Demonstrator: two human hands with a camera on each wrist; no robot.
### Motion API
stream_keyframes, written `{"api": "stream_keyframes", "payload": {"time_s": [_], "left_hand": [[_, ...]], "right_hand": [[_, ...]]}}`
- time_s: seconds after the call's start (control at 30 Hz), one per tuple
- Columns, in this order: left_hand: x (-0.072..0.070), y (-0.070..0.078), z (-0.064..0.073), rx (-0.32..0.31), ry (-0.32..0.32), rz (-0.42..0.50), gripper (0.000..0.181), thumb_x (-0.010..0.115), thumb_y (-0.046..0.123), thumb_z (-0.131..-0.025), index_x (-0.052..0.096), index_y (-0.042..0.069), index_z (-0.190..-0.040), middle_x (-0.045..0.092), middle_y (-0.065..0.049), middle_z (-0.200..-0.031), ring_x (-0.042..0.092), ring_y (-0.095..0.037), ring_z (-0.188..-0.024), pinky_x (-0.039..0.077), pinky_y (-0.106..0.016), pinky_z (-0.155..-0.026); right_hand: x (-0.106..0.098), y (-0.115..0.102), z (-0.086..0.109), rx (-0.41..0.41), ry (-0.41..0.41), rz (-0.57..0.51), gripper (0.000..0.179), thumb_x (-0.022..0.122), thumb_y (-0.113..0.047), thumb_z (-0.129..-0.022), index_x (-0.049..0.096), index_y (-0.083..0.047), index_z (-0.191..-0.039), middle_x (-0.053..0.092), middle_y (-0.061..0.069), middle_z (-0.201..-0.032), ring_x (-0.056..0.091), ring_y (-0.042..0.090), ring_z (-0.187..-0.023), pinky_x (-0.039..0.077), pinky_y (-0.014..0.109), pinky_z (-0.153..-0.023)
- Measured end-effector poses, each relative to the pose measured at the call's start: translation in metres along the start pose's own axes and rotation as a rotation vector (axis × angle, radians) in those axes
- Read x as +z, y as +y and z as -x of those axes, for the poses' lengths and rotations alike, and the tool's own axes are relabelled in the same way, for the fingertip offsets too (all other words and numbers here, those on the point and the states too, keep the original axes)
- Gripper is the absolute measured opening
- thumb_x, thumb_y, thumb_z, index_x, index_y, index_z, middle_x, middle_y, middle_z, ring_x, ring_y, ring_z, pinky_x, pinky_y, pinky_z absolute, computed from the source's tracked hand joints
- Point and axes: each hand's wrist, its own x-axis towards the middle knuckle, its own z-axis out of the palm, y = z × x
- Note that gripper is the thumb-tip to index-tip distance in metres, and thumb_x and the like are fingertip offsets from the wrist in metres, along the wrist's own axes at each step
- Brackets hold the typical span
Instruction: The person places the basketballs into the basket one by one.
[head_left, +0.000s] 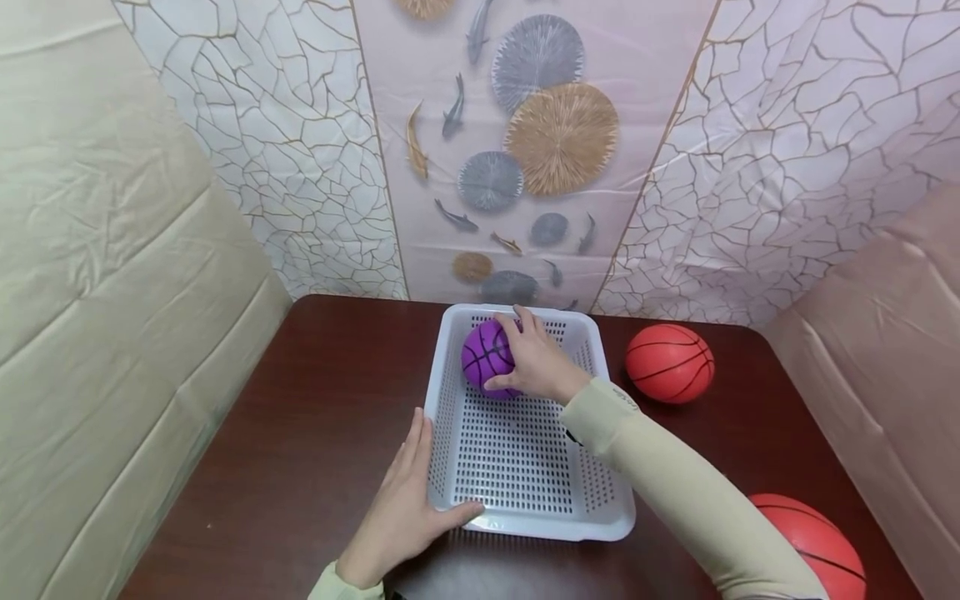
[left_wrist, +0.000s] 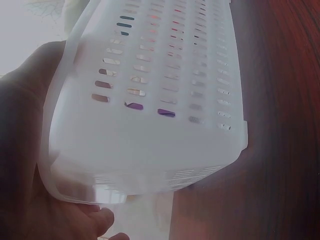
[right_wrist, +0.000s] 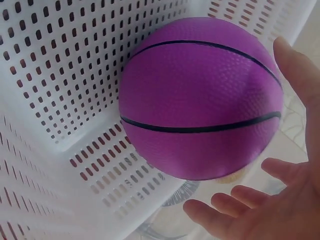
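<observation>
A purple ball with black lines (head_left: 485, 360) sits in the far left part of a white plastic basket (head_left: 517, 527). My right hand (head_left: 536, 357) reaches into the basket, its fingers spread about the ball's right side. In the right wrist view, small gaps show between that hand (right_wrist: 280, 195) and the purple ball (right_wrist: 200, 100). At the basket's near left corner is my left hand (head_left: 405, 500), long fingers straight along the left side and thumb on the front rim. The left wrist view shows this hand (left_wrist: 60, 215) against the basket's rim and slotted wall (left_wrist: 145, 145).
Right of the basket, a red ball (head_left: 670, 363) lies on the dark wooden table (head_left: 300, 467). Nearer, another red ball (head_left: 813, 542) is partly hidden by my right sleeve. A patterned cloth (head_left: 315, 167) hangs behind the table, and pale padded panels flank it.
</observation>
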Motion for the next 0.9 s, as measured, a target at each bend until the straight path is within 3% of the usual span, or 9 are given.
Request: {"api": "stream_keyframes", "payload": {"time_s": [0.2, 0.33, 0.47, 0.67, 0.9], "left_hand": [[-0.001, -0.001, 0.000, 0.002, -0.001, -0.003, 0.128, 0.063, 0.081, -0.068, -0.001, 0.015, -0.157, -0.009, 0.007, -0.162, 0.016, -0.037, -0.144, 0.025, -0.060, -0.109], [-0.001, 0.000, 0.000, 0.004, 0.000, -0.002, 0.128, 0.063, 0.080, -0.068, -0.001, 0.015, -0.157, -0.009, 0.007, -0.162, 0.016, -0.037, -0.144, 0.025, -0.060, -0.109], [-0.001, 0.001, 0.000, 0.001, -0.006, 0.004, 0.128, 0.065, 0.079, -0.068, -0.001, 0.015, -0.157, -0.010, 0.009, -0.162, 0.015, -0.035, -0.145, 0.024, -0.059, -0.110], [-0.002, 0.001, -0.001, 0.001, 0.000, 0.002, 0.129, 0.065, 0.079, -0.067, -0.002, 0.014, -0.157, -0.009, 0.007, -0.162, 0.014, -0.034, -0.145, 0.023, -0.059, -0.111], [-0.001, 0.000, 0.000, -0.011, -0.001, -0.002, 0.129, 0.064, 0.080, -0.067, -0.001, 0.014, -0.157, -0.009, 0.007, -0.162, 0.014, -0.034, -0.145, 0.024, -0.059, -0.110]], "right_hand": [[-0.014, 0.004, 0.011, -0.001, 0.018, -0.047, 0.106, 0.082, -0.052, -0.071, 0.025, -0.017, -0.153, 0.011, 0.023, -0.157, 0.020, 0.044, -0.140, 0.033, 0.064, -0.102], [-0.037, 0.013, 0.030, 0.019, 0.050, -0.079, 0.106, 0.079, -0.055, -0.074, 0.021, -0.019, -0.155, 0.010, 0.019, -0.158, 0.018, 0.044, -0.141, 0.028, 0.067, -0.103], [-0.067, 0.030, 0.060, 0.045, 0.121, -0.072, 0.107, 0.074, -0.062, -0.074, 0.020, -0.019, -0.156, 0.012, 0.019, -0.158, 0.018, 0.044, -0.141, 0.023, 0.071, -0.103], [-0.108, 0.060, 0.116, 0.138, 0.251, -0.051, 0.107, 0.077, -0.057, -0.075, 0.024, -0.007, -0.153, 0.016, 0.027, -0.154, 0.014, 0.049, -0.138, 0.020, 0.074, -0.099], [-0.129, 0.097, 0.181, 0.295, 0.341, 0.015, 0.103, 0.077, -0.050, -0.078, 0.025, -0.001, -0.151, 0.017, 0.038, -0.147, 0.011, 0.061, -0.132, 0.017, 0.079, -0.090]]}}
